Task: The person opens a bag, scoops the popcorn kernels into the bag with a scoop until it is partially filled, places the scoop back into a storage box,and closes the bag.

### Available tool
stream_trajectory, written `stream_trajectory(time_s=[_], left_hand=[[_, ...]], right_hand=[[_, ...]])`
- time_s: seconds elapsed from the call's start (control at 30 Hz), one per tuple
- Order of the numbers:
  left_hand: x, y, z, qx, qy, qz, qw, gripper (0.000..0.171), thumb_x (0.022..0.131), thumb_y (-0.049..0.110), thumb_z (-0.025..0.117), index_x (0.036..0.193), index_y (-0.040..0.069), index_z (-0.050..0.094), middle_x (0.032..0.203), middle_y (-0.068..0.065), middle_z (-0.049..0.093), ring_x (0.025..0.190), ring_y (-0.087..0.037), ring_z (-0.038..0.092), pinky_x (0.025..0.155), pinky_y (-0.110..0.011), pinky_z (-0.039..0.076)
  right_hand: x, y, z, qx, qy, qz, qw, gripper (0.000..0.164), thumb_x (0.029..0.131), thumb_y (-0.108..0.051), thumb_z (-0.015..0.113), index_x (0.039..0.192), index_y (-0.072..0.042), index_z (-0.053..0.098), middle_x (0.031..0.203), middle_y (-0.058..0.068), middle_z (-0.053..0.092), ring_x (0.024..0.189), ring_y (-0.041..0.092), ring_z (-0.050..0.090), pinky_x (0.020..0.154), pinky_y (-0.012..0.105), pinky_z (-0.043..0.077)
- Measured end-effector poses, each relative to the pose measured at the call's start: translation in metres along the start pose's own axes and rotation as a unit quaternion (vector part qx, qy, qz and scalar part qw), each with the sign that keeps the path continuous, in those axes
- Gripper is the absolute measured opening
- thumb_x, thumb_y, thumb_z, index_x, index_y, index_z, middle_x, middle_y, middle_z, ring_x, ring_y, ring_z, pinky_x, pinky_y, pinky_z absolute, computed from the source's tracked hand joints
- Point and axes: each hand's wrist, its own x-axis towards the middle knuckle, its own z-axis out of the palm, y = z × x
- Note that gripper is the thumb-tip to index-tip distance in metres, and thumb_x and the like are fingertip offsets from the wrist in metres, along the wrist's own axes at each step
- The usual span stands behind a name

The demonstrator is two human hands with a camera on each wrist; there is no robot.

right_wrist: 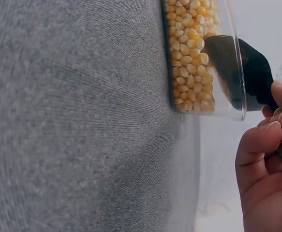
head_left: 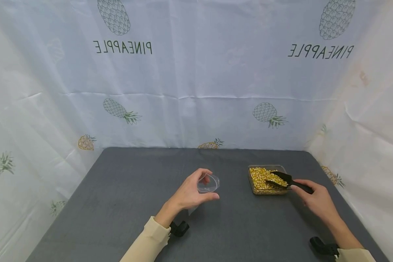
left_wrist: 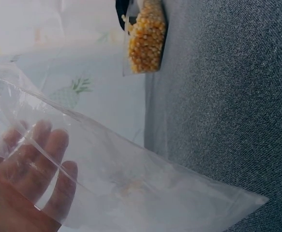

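Observation:
My left hand (head_left: 191, 189) holds a clear plastic bag (head_left: 208, 185) with its mouth spread between the curved fingers and the thumb. In the left wrist view the bag (left_wrist: 131, 179) tapers to a pointed bottom corner, and several fingers show through it; nothing is seen inside. To the right, my right hand (head_left: 317, 200) grips the handle of a black scoop (head_left: 283, 177). The scoop's blade dips into the yellow corn kernels (head_left: 263, 178) in a clear rectangular container (head_left: 253, 188). Through the container's wall, the right wrist view shows the kernels (right_wrist: 191, 63) and the scoop (right_wrist: 247, 72).
A dark grey cloth-covered table (head_left: 118, 203) lies under both hands. White curtains (head_left: 196, 72) printed with pineapples enclose its back and sides. The container stands near the table's right side. Each wrist wears a black camera mount (head_left: 180, 228).

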Motion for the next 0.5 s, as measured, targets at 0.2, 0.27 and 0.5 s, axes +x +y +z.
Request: stream_trajectory(time_s=[0.2,0.27,0.5], left_hand=[[0.0001,-0.0009,0.0002,-0.003,0.005,0.005,1.0,0.063,0.084,0.033,0.086,0.136,0.016,0.054,0.112,0.003,0.057,0.111,-0.021,0.06,0.102,-0.047,0.048],[0.0001,-0.0012,0.0005,-0.006,0.006,0.004,1.0,0.064,0.084,0.034,0.086,0.136,0.016,0.054,0.111,0.006,0.056,0.111,-0.022,0.06,0.102,-0.046,0.048],[0.0005,-0.0014,0.0006,-0.008,0.007,0.002,0.9999,0.064,0.083,0.035,0.086,0.135,0.017,0.054,0.111,0.006,0.056,0.11,-0.021,0.06,0.103,-0.043,0.048]], right_hand=[[0.0002,0.0024,-0.0021,0.034,0.004,0.009,0.999,0.054,0.103,-0.038,0.063,0.14,0.0,0.056,0.073,0.015,0.062,0.058,0.025,0.058,0.05,0.034,0.044],[-0.0001,0.0035,-0.0021,0.049,0.004,0.018,0.999,0.055,0.103,-0.038,0.063,0.14,0.001,0.056,0.074,0.015,0.062,0.058,0.025,0.058,0.051,0.034,0.045],[-0.0012,0.0056,-0.0023,0.099,0.007,0.027,0.995,0.056,0.102,-0.036,0.064,0.139,0.005,0.054,0.069,0.013,0.059,0.057,0.026,0.055,0.053,0.037,0.046]])
